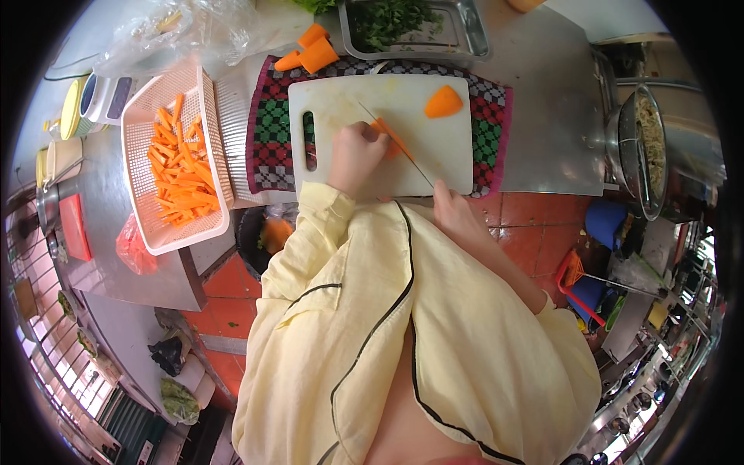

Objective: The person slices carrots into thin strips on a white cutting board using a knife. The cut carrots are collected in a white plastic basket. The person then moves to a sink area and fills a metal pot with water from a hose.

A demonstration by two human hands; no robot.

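My right hand [455,208] grips a kitchen knife [419,172] by its handle at the near edge of a white cutting board [354,107]. The thin blade slants up and left across the board, seen nearly edge-on. Just left of the blade, my left hand [356,152] holds a piece of carrot [393,150] down with bent fingers, which partly hide it. A strip of orange carrot [398,139] lies along the blade. Apart from both hands, a thick chunk of carrot [444,102] rests at the board's far right corner.
Under the board lies a patterned cloth [272,122]. Carrot sticks [183,174] fill part of a pink plastic basket [218,168] at left. Several carrot chunks [318,54] sit beyond the cloth, beside a metal tray [418,56] of chopped greens. A dark bin [250,244] stands below the table edge.
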